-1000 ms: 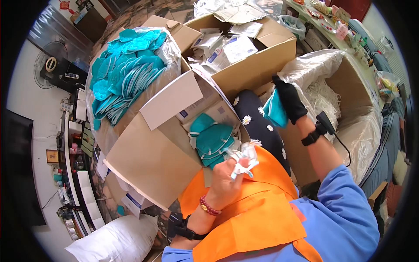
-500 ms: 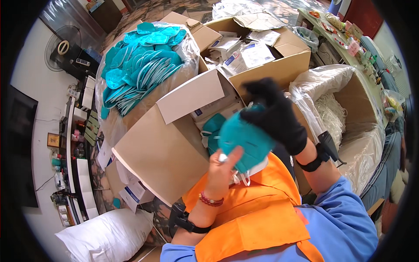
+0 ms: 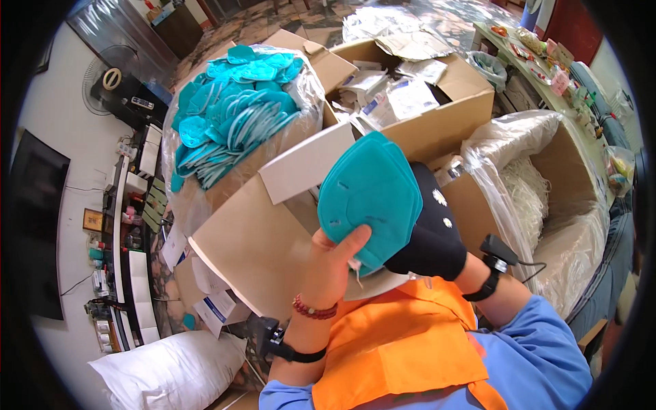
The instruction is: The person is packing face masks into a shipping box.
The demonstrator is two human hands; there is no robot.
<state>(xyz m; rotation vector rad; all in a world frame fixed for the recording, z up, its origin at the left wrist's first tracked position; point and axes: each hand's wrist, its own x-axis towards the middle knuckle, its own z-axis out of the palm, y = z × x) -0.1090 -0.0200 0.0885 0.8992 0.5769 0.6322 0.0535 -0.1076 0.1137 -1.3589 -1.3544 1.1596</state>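
Observation:
A few teal folded face masks [image 3: 371,195], stacked together, are pinched in my bare left hand [image 3: 333,258], its thumb lying across their near face. They stand nearly upright over an opened cardboard box [image 3: 253,236]. Close behind the masks' right side is my right hand [image 3: 434,236], in a black glove with small white flowers. The masks hide its fingers, so I cannot see whether it grips them. White straps dangle below the stack near my left thumb.
Ahead on the left, a plastic-lined box [image 3: 311,89] is heaped with teal masks. Beyond, a carton [image 3: 444,119] holds white packets. On the right stands a lined box [image 3: 574,198] with pale stringy material. A white sack [image 3: 171,369] lies at lower left.
The masks have come up and turned more upright in my left hand. My right hand has dropped from above them to behind their right side.

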